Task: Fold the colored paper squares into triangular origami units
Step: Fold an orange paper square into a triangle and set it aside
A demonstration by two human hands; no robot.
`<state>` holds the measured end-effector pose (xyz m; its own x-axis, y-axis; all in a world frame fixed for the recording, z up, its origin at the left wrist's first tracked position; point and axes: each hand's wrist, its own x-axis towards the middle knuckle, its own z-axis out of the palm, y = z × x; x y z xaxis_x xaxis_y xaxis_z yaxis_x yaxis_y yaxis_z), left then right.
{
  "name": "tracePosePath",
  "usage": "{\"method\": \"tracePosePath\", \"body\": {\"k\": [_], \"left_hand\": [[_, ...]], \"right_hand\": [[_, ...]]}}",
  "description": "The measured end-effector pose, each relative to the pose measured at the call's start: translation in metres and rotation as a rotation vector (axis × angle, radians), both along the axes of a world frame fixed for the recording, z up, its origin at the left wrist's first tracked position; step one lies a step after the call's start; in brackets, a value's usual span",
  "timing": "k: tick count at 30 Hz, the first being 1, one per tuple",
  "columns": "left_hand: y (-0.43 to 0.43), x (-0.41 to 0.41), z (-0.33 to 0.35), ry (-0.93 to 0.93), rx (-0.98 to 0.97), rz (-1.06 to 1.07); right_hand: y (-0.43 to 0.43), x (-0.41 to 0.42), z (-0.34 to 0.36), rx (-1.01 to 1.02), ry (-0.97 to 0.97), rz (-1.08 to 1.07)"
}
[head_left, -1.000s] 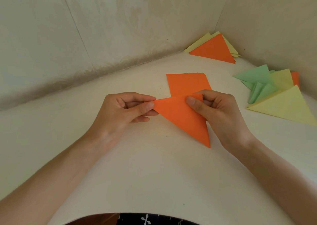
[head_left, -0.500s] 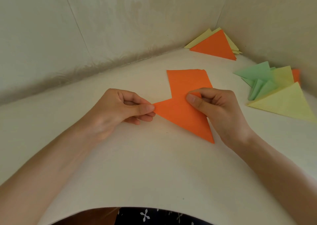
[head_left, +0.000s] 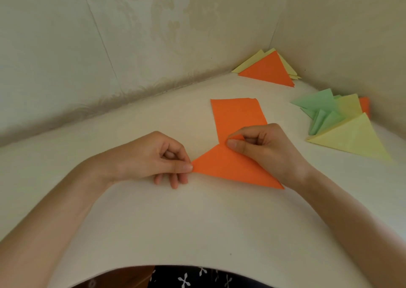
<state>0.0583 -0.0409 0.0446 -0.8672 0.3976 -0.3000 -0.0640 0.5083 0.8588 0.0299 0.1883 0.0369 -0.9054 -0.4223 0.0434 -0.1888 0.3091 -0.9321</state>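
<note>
Orange triangle point(head_left: 228, 167): light, easily creased (I judge); left hand point(head_left: 149, 158) pinches its nine-o'clock tip, right hand point(head_left: 270, 149) pinches its twelve-o'clock corner.

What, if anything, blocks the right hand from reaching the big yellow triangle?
Probably reachable, yes. The yellow triangle lies flat on the table just right of the right hand, nothing between. But its fingers pinch the orange triangle, so they must release first.
</note>
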Motion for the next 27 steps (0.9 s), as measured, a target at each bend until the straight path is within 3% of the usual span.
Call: {"method": "tracePosePath", "body": {"k": [4,7,8,10,11,13,17,19,22,25,27], "left_hand": [[0.020,-0.002,-0.002,0.107,0.075,0.035],[0.028,-0.007,-0.011,0.209,0.069,0.158],[0.027,-0.009,-0.014,0.231,0.058,0.226],[0.026,-0.011,-0.020,0.289,0.008,0.341],[0.025,-0.010,-0.021,0.320,-0.037,0.361],[0.026,-0.009,-0.022,0.353,-0.147,0.328],[0.034,-0.006,-0.019,0.391,-0.355,0.253],[0.040,-0.003,-0.014,0.424,-0.563,0.234],[0.042,0.006,-0.010,0.756,-0.898,0.224],[0.036,0.014,-0.022,1.082,-0.811,0.051],[0.028,0.019,-0.031,1.144,-0.770,-0.121]], "right_hand": [[-0.002,0.000,0.000,0.025,0.011,-0.003],[0.000,-0.006,-0.004,-0.050,0.011,-0.140],[0.001,-0.006,-0.004,0.007,0.119,-0.194],[0.004,-0.003,-0.005,0.299,0.555,-0.245],[0.004,0.001,-0.006,0.386,0.753,-0.185],[0.001,0.014,-0.011,0.504,0.944,-0.005],[-0.001,0.025,-0.025,0.678,0.896,0.162],[0.000,0.023,-0.026,0.698,0.856,0.187],[-0.001,0.022,-0.025,0.726,0.852,0.202],[-0.001,0.021,-0.025,0.761,0.861,0.227],[0.002,0.019,-0.024,0.775,0.897,0.262]]}}
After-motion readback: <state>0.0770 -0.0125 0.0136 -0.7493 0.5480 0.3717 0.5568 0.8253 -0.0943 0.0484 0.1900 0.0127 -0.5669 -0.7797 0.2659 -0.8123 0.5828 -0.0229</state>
